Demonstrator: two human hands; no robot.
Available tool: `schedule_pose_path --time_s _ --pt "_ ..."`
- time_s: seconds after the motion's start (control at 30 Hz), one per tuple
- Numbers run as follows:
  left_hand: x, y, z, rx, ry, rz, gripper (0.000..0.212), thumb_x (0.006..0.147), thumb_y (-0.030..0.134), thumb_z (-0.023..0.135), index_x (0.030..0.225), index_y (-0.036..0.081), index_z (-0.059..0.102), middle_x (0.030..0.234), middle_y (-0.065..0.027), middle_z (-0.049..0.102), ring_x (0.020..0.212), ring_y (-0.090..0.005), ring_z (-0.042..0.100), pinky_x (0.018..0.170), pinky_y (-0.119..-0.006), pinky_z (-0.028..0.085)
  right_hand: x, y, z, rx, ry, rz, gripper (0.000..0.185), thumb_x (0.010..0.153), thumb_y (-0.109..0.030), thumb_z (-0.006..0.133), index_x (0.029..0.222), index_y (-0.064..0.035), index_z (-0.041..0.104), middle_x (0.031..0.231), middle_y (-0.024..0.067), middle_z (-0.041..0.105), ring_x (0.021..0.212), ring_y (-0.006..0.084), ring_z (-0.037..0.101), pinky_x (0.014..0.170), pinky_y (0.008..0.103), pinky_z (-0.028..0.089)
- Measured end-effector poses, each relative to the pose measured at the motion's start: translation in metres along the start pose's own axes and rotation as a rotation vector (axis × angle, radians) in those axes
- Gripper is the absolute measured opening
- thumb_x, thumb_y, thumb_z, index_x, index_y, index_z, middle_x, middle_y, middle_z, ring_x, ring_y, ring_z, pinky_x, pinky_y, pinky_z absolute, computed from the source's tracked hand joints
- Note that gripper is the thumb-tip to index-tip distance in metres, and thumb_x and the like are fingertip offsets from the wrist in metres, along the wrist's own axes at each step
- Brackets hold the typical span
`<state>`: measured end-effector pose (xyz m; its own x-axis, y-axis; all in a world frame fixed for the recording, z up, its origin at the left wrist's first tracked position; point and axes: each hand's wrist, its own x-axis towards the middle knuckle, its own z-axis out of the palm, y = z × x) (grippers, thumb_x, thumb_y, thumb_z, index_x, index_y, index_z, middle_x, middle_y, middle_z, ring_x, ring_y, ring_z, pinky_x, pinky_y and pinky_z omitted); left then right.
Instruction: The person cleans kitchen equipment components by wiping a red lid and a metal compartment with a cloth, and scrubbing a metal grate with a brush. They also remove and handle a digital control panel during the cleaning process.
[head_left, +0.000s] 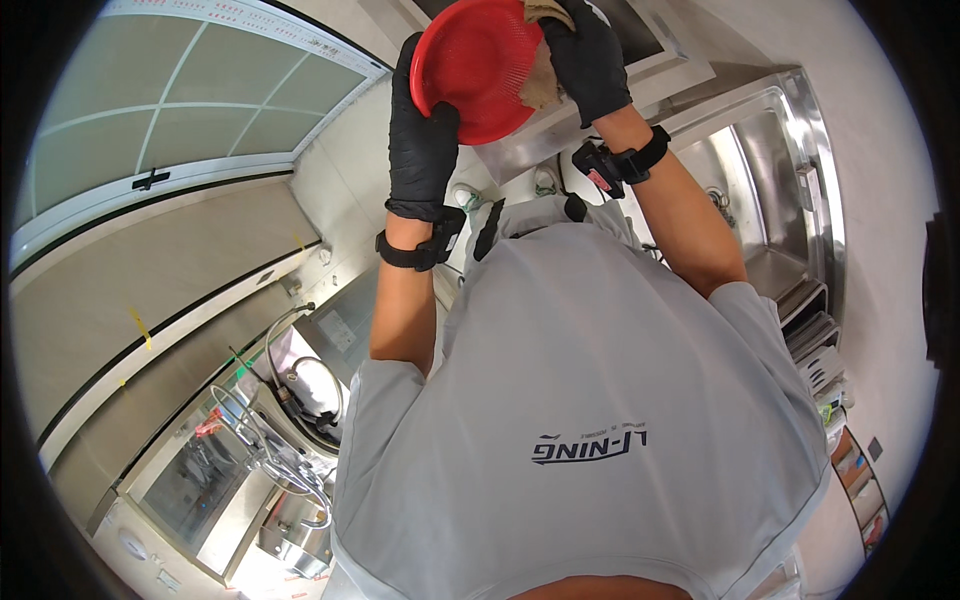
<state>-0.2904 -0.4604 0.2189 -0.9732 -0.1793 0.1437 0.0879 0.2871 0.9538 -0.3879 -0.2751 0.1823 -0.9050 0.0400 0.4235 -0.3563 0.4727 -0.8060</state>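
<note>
A red plastic basin or colander (480, 67) with ribbed sides is held up at the top of the view. My left hand (424, 127), in a black glove, grips its left rim, thumb inside. At its right side my right hand (589, 64), also gloved in black, is closed on a brown cloth (541, 79), which lies against the basin's rim and inner wall. Both wrists carry strapped black devices.
A stainless steel sink (757, 187) stands at the right, with stacked trays (806, 319) beside it. A metal-framed counter unit (675, 71) is beyond the basin. Hoses and metal hooks (300, 480) are at lower left, a framed glass window (165, 90) at upper left.
</note>
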Motion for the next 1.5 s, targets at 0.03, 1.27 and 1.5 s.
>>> schedule_pose_path --time_s 0.03,1.27,1.5 --pt "0.003 -0.001 -0.002 0.001 -0.026 0.026 0.074 0.07 -0.014 0.042 0.14 0.01 0.037 0.134 -0.0136 0.047 0.126 -0.0276 0.045 0.103 -0.035 0.038 0.003 -0.005 0.001 0.077 0.007 0.029 0.03 0.082 -0.025 0.062 0.105 -0.0053 0.063 0.096 0.0175 0.065 0.085 0.0364 0.063 0.075 0.0412 0.05" --pt "-0.018 -0.022 0.005 -0.349 0.055 -0.33 0.054 0.083 0.008 0.053 0.135 0.009 0.039 0.119 -0.008 0.052 0.099 -0.018 0.055 0.081 -0.03 0.048 -0.029 0.017 -0.04 0.167 -0.341 0.422 0.048 0.077 -0.04 0.071 0.098 0.0018 0.065 0.082 0.019 0.066 0.074 0.0285 0.065 0.069 0.0364 0.049" --pt "-0.028 -0.034 -0.011 -0.46 -0.134 -0.468 0.053 0.085 0.013 0.056 0.135 0.009 0.04 0.125 -0.0107 0.051 0.109 -0.0207 0.055 0.086 -0.033 0.051 -0.028 0.026 -0.045 0.035 -0.391 0.261 0.044 0.076 -0.037 0.072 0.1 -0.001 0.065 0.086 0.0184 0.067 0.077 0.0287 0.066 0.07 0.0362 0.05"
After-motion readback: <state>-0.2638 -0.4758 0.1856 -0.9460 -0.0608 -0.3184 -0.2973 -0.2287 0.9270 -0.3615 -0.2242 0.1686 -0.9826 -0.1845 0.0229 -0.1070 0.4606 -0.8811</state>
